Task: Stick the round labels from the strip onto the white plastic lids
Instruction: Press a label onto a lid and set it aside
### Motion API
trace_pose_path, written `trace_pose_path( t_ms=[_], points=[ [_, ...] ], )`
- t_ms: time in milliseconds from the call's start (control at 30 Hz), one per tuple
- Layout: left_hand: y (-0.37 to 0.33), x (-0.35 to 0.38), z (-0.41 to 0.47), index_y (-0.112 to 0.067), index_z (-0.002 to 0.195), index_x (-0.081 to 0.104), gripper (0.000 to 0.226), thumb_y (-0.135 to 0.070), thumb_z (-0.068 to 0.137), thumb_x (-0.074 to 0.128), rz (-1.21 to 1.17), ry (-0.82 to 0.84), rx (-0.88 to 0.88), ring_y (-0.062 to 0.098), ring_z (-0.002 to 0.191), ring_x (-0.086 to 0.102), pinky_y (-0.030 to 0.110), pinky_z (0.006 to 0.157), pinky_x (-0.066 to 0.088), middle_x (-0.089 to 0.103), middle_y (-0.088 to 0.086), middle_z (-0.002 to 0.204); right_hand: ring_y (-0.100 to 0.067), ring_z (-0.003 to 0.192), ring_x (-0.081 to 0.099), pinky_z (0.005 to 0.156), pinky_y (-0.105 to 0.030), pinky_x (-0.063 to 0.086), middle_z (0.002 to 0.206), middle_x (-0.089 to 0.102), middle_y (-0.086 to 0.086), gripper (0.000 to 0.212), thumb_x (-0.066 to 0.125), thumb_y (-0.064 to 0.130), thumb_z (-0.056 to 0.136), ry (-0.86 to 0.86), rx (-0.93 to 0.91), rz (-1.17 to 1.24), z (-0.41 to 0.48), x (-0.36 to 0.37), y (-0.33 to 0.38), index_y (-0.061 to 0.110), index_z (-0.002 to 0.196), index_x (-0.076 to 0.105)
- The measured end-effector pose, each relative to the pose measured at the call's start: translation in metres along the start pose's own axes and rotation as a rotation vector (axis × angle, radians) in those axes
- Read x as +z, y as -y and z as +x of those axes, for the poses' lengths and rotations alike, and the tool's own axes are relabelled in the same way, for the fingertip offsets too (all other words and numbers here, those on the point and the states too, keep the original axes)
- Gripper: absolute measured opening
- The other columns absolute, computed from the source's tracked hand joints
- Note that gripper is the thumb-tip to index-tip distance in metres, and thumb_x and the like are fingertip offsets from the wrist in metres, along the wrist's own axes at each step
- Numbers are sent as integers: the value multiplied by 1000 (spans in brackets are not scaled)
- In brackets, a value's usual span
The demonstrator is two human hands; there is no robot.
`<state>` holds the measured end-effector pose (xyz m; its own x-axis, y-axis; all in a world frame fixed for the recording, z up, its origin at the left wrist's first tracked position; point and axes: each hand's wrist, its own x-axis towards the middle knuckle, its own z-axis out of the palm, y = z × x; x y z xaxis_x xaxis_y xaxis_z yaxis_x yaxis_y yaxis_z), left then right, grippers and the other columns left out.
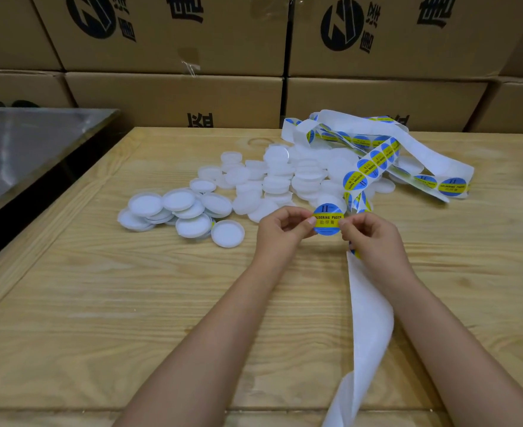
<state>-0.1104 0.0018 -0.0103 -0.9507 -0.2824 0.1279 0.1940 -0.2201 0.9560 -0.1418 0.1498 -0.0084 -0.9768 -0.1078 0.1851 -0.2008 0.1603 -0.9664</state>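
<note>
Round label point(328, 220) pinched by left hand point(280, 229) and right hand point(374, 240), lids point(274, 188) heaped behind under strip point(366, 167), cartons point(177, 98) beyond

lids point(254, 180) piled mid-worktop point(100, 303) | strip point(377, 149) heaped on and right of lids, tail running to near edge | left hand point(280, 229), right hand point(374, 238) just before pile, label point(328, 220) between them | boxes point(174, 97) stacked behind | metal surface point(23, 149) left

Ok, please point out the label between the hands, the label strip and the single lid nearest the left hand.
label point(328, 220): head view, its yellow middle band.
label strip point(366, 168): head view, an unpeeled label on it.
lid point(227, 233): head view, centre of its white face.
</note>
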Motion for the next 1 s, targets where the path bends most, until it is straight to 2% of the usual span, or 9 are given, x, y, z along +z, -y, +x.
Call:
trace_pose_path(
  t_ms=[200, 333, 433, 500, 600, 700, 767, 900, 1000],
  points=[
    [-1, -4, 1, -4, 85, 65, 9, 3, 86, 60, 3, 6, -5, 10, 68, 66, 23, 71, 56, 67, 10, 80, -3, 57, 49, 63, -21, 40, 65, 57, 4, 12, 65, 12, 86, -68, 28, 41, -1, 11, -4, 15, 75, 62],
    [1, -6, 2, -11, 93, 69, 16, -5, 92, 54, 202, -74, 53, 9, 78, 67, 28, 82, 54, 70, 3, 86, -3, 58, 49, 62, -20, 40, 65, 57, 4, 15, 64, 10, 87, -61, 14, 52, -2, 13, -2, 15, 73, 62],
    [3, -10, 1, -10, 99, 70, 17, -9, 92, 54, 599, -126, 341, 10, 96, 60, 17, 85, 43, 69, 1, 102, -5, 61, 50, 63, -19, 42, 66, 58, 4, 13, 64, 10, 87, -62, -4, 36, -5, 20, 0, 13, 75, 62],
    [4, -15, 4, -7, 110, 65, 24, -10, 90, 53, 816, -144, 527, 18, 106, 56, 19, 90, 34, 66, 6, 112, -10, 65, 50, 65, -22, 42, 68, 57, 1, 11, 63, 11, 88, -67, -3, 47, -6, 21, 1, 12, 77, 62],
    [7, -30, 16, -7, 138, 40, 51, -16, 90, 52, 1099, -178, 471, 24, 120, 45, 32, 107, 21, 57, 9, 127, -13, 67, 48, 66, -24, 40, 69, 54, -1, 12, 62, 11, 89, -79, 9, 77, -7, 18, 1, 13, 77, 61],
    [14, -50, 24, -15, 138, 41, 50, -22, 89, 49, 1501, -153, 367, 20, 138, 27, 42, 114, -9, 45, 2, 143, -14, 69, 48, 65, -23, 40, 70, 55, -1, 13, 61, 11, 89, -74, 12, 77, -7, 16, 1, 14, 77, 61],
    [15, -55, 26, -17, 129, 52, 41, -20, 88, 50, 1529, -152, 383, 19, 139, 28, 43, 111, -19, 54, -4, 135, -14, 70, 50, 66, -24, 41, 70, 56, -1, 13, 62, 11, 89, -61, 14, 68, -7, 17, 1, 14, 76, 60],
    [11, -58, 28, -24, 122, 60, 32, -21, 92, 49, 1488, -209, 401, 14, 136, 34, 42, 107, -25, 66, -6, 116, -16, 72, 51, 68, -28, 42, 70, 57, 0, 16, 62, 9, 88, -58, 12, 70, -8, 18, 2, 15, 74, 60],
    [11, -58, 28, -18, 115, 66, 26, -22, 93, 53, 1353, -256, 505, 17, 128, 47, 44, 111, -17, 70, -2, 108, -16, 72, 52, 69, -30, 43, 72, 58, 1, 16, 62, 9, 88, -52, 14, 81, -9, 19, 2, 15, 74, 60]
  ],
)
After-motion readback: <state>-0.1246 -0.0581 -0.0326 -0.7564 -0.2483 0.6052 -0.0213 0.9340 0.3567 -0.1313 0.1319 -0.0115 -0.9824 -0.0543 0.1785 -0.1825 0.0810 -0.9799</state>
